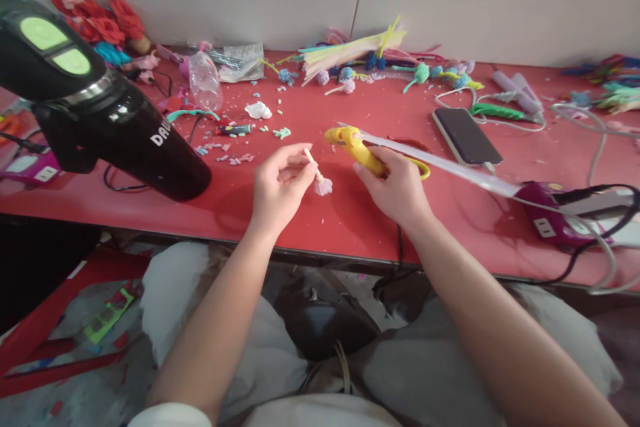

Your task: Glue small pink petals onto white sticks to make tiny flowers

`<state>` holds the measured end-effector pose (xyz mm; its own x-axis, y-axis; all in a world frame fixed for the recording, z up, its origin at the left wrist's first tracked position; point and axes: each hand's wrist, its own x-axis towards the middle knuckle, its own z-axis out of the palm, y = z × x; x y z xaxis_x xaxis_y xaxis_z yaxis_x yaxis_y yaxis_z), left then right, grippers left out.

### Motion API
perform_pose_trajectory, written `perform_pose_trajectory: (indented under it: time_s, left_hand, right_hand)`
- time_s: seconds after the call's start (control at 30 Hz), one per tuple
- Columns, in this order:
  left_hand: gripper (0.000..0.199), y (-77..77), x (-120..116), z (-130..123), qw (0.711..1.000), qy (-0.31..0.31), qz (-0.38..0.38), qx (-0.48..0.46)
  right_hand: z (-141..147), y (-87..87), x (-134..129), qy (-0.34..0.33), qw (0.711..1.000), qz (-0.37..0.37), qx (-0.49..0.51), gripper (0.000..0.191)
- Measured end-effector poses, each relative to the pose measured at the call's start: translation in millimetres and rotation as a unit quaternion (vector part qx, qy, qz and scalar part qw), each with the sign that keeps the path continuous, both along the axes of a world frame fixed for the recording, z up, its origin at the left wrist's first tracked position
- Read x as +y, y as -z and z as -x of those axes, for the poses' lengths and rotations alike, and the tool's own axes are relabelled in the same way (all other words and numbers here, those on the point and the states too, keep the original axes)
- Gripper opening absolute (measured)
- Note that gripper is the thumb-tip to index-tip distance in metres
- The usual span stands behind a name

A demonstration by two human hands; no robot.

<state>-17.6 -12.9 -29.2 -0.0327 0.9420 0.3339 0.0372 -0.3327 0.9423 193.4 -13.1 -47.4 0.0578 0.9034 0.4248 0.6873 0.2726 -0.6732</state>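
Note:
Over the red table (345,227), my left hand (283,183) pinches the pale stem of a small flower piece, whose pale purple head (323,187) hangs downward at the right of the fingers. My right hand (397,183) is wrapped round a yellow glue gun (363,152). The gun's front end points left, toward my left hand, with a gap between it and the stem. A long translucent glue stick (440,163) extends from the gun to the right.
A large black bottle (145,127) stands at the left. A phone (467,135) and a purple power strip (547,213) with cables lie at the right. Behind are a clear plastic bottle (205,83), pipe cleaners (345,53) and red flowers (107,30).

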Motion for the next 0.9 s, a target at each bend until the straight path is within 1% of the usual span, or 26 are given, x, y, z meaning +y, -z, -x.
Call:
perform_pose_trajectory:
  time_s: [0.07,0.13,0.2,0.23,0.3,0.33,0.37,0.43,0.47,0.57,0.63,0.8,0.9]
  left_hand:
    - [0.026,0.2,1.8,2.7,1.000,-0.009,-0.002,-0.006]
    - [0.026,-0.1,3.3,5.3,1.000,-0.019,-0.005,-0.009]
    - [0.027,-0.2,4.4,7.7,1.000,-0.025,-0.006,-0.009]
    - [0.027,-0.1,4.8,8.7,1.000,-0.027,-0.007,-0.010]
    - [0.027,0.5,5.8,10.4,0.999,-0.030,-0.006,-0.009]
    - [0.027,0.9,6.4,11.2,0.999,-0.032,-0.006,-0.006]
    - [0.026,1.4,7.0,11.9,0.999,-0.036,-0.004,-0.003]
    - [0.026,2.4,8.2,13.3,0.999,-0.044,-0.004,0.004]
    - [0.026,2.8,8.8,13.8,0.999,-0.047,-0.005,0.008]
    - [0.024,3.9,9.7,14.5,0.998,-0.053,-0.014,0.019]
    - [0.023,4.3,9.8,14.2,0.998,-0.055,-0.017,0.020]
    - [0.021,4.4,9.5,12.9,0.998,-0.053,-0.016,0.011]
    - [0.021,3.9,9.4,13.2,0.998,-0.051,-0.020,0.013]
  right_hand:
    - [0.0,-3.7,-4.1,-0.010,0.994,-0.001,0.105,0.021]
    - [0.4,-8.8,-9.0,-0.014,0.980,0.000,0.199,0.027]
    - [0.4,-14.4,-13.4,-0.027,0.964,0.026,0.264,0.032]
    - [0.0,-16.8,-15.2,-0.037,0.958,0.051,0.279,0.030]
    - [-1.7,-20.3,-18.1,-0.040,0.955,0.109,0.273,0.017]
    - [-2.8,-21.3,-19.4,-0.034,0.956,0.131,0.260,0.015]
    - [-3.9,-21.7,-20.7,-0.027,0.957,0.144,0.249,0.019]
    - [-5.5,-21.8,-23.3,-0.026,0.958,0.149,0.244,0.025]
    - [-5.7,-21.7,-24.8,-0.038,0.956,0.148,0.251,0.026]
    - [-4.6,-20.8,-29.6,-0.092,0.946,0.148,0.275,0.024]
    - [-3.0,-19.1,-32.9,-0.114,0.941,0.154,0.279,0.022]
    - [-1.2,-13.0,-38.4,-0.160,0.936,0.160,0.271,0.020]
    - [-0.6,-11.4,-39.5,-0.166,0.934,0.161,0.273,0.022]
